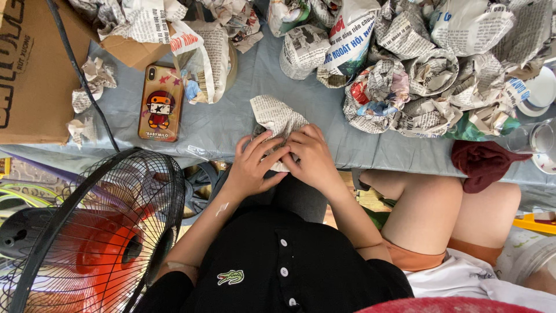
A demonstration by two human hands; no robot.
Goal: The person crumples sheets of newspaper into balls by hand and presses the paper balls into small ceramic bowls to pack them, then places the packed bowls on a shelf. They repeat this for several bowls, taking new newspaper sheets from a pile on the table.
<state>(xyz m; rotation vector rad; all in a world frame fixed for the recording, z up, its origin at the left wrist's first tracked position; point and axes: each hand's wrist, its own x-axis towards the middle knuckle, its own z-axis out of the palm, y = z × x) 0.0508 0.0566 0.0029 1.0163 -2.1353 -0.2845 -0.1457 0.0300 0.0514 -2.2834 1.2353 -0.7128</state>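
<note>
Here both hands meet at the near edge of the grey-blue cloth-covered counter point(243, 104), working on a crumpled sheet of printed newspaper point(277, 116) that seems wrapped around something small; what lies inside is hidden. The left hand point(255, 162) has its grip clamped on the near left side of that newspaper sheet, fingers curled over it, and the right hand point(313, 156) has its grip clamped on the near right side, so the two hands touch one another over the bundle. Beyond the sheet and to its right lies a big heap of newspaper-wrapped bundles point(405, 75), packed close together. To the left of the sheet, well apart from it, a phone in an orange case with a cartoon figure point(160, 103) lies flat, and farther left stands a brown cardboard box point(32, 75). A dark red cloth point(483, 162) hangs over the counter edge to the right of the sheet. Below and left of the sheet, off the counter, stands a black-caged fan with orange blades point(92, 232). Just right of the hands, another person's bare knees point(440, 208) show.
</note>
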